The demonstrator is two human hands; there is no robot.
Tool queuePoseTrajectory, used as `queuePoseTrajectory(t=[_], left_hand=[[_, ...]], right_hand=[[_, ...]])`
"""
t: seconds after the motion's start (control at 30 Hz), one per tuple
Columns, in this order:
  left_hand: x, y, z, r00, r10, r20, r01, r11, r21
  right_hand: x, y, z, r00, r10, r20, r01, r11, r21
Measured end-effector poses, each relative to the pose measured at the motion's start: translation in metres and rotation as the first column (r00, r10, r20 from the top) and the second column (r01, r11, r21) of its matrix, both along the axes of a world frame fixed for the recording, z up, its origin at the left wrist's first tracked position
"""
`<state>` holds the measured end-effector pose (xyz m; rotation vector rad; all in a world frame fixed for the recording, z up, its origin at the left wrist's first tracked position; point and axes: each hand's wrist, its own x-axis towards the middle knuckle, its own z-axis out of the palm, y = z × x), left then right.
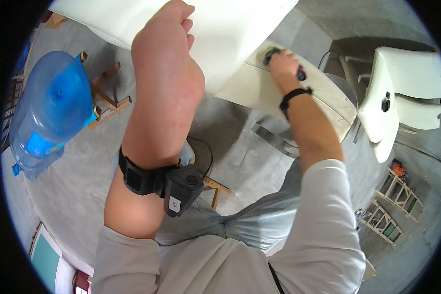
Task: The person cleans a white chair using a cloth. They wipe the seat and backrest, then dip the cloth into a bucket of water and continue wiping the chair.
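Observation:
My left hand point(169, 33) is raised at the top, in front of a smooth white chair panel point(228, 40). Its fingers curl inward, and I cannot tell whether they touch or grip the panel. A black strap with a small device sits on that forearm. Farther right, my right hand point(284, 66) is closed around a black handheld tool with a red accent point(301, 73), slightly blurred. Tool and hand are over a cream padded seat point(316, 97) with stitched seams and scuffs.
Beside the seat stands another white chair point(386, 84). A curved metal bar point(273, 139) lies under the seat. To the left is a large blue plastic water bottle point(55, 103) by a wooden frame point(110, 112). Small wooden racks point(400, 189) stand at right on the concrete floor.

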<state>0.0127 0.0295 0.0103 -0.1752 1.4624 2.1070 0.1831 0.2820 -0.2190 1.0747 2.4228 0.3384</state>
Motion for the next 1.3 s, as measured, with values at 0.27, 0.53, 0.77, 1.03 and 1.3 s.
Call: queuePoseTrajectory(t=[0.27,0.53,0.77,1.03,1.3], left_hand=[[0.003,0.007,0.010,1.000,0.020,0.008,-0.020,1.000,-0.013],[0.013,-0.013,0.034,0.992,0.068,0.103,-0.081,0.988,0.130],[0.020,0.011,0.019,0.991,0.080,-0.108,-0.079,0.997,0.011],[0.002,-0.020,0.001,0.959,-0.120,-0.257,0.103,0.992,-0.079],[0.004,-0.016,0.010,0.992,-0.062,-0.110,0.064,0.998,0.015]], right_hand=[[-0.026,-0.143,-0.081,0.967,0.249,-0.056,-0.247,0.857,-0.452],[0.004,0.061,0.026,0.995,0.101,0.025,-0.101,0.995,0.025],[-0.014,-0.062,-0.083,0.983,0.172,0.062,-0.142,0.933,-0.331],[-0.039,-0.075,-0.111,0.908,0.415,-0.045,-0.405,0.849,-0.340],[-0.047,0.015,-0.054,0.999,0.021,0.048,-0.017,0.997,-0.081]])
